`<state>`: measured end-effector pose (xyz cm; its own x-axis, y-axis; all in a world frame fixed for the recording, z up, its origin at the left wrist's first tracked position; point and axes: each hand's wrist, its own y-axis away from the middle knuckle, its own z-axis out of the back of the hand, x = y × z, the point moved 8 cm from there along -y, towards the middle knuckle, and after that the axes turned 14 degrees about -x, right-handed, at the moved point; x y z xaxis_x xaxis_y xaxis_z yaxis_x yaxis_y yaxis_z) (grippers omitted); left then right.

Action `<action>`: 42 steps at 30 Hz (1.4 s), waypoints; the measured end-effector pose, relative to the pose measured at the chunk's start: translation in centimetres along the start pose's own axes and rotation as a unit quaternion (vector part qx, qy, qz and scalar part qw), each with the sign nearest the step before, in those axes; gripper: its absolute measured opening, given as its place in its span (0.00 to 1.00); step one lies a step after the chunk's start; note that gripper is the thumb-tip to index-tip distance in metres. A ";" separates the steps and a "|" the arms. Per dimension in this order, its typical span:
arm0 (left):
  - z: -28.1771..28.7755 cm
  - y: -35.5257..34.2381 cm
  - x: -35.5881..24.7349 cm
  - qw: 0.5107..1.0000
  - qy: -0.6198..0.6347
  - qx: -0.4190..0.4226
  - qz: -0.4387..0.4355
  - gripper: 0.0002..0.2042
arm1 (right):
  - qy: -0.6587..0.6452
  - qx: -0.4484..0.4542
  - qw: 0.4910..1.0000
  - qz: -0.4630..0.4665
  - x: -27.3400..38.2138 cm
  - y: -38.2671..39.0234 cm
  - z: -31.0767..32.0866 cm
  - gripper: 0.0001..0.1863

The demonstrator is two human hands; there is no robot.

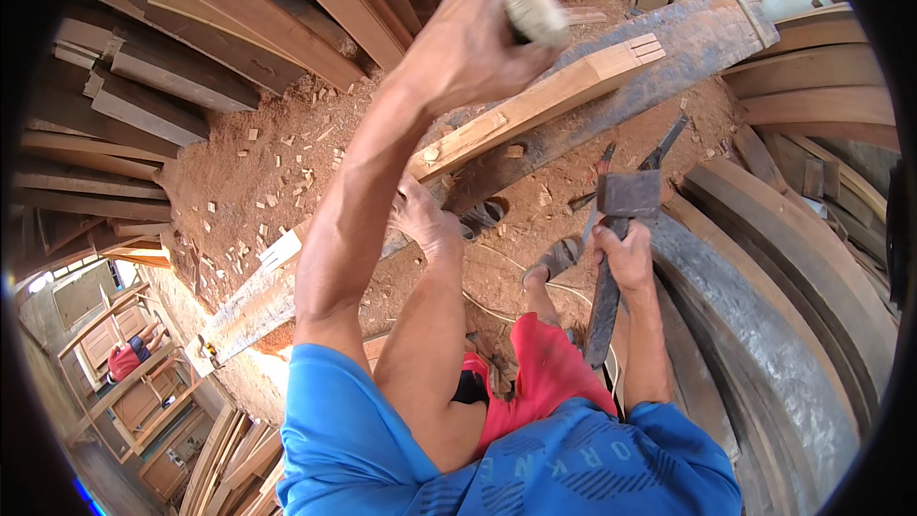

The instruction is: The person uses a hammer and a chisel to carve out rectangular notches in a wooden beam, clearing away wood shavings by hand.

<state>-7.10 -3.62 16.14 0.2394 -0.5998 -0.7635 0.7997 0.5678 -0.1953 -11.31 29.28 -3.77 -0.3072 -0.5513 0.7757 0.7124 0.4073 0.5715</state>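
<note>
My left hand (473,48), raised over the timber, is closed round a tool. The tool's pale, round, worn end (535,13) points up and is blurred; the rest is hidden, so its kind is unclear. Closed on a mallet's dark shaft, my right hand (626,253) is low on the right, with the dark square head (630,194) just above it. Below the left hand lies a squared timber (544,105) with slots cut in its far right end. It rests on a long weathered plank bench (693,38). My bare left foot (420,220) presses against the timber's near end.
Wood chips and sawdust cover the floor (258,172). Dark-handled tools (659,143) stand beside the bench. Curved timbers (783,277) crowd the right, stacked boards (277,19) the upper left. A loose sandal (482,217) lies under the bench. Another person (134,354) is far left.
</note>
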 end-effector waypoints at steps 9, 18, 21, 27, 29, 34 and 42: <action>-7.9 -5.0 0.1 0.992 0.109 -0.058 0.025 0.12 | -0.145 -0.081 0.966 0.198 15.5 -1.6 6.9 0.09; -9.6 -5.8 1.3 0.989 0.148 -0.026 -0.009 0.11 | -0.204 -0.132 0.921 0.305 22.9 -1.8 12.4 0.12; -10.4 -6.5 1.8 0.995 0.097 0.011 0.030 0.10 | -0.191 -0.188 0.897 0.352 25.8 -3.3 12.7 0.10; -11.7 -6.0 0.5 0.989 0.146 0.035 0.002 0.11 | 0.243 -0.132 0.873 0.402 26.5 -8.7 5.3 0.23; -11.2 -5.4 1.1 0.992 0.121 0.024 -0.008 0.11 | 0.215 -0.091 0.878 0.419 26.4 -8.5 3.7 0.21; -11.6 -5.8 2.1 0.995 0.076 0.057 0.027 0.11 | -0.019 -0.145 0.883 0.447 30.1 -7.2 8.9 0.11; -12.7 -5.5 1.7 0.998 0.030 0.057 -0.019 0.11 | 0.256 -0.107 0.834 0.477 26.9 -8.7 3.5 0.22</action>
<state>-18.08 -0.64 8.06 0.1762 -0.5828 -0.7933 0.8660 0.4750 -0.1565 -27.98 13.44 13.00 0.7346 -0.3116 0.6026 0.5915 0.7292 -0.3440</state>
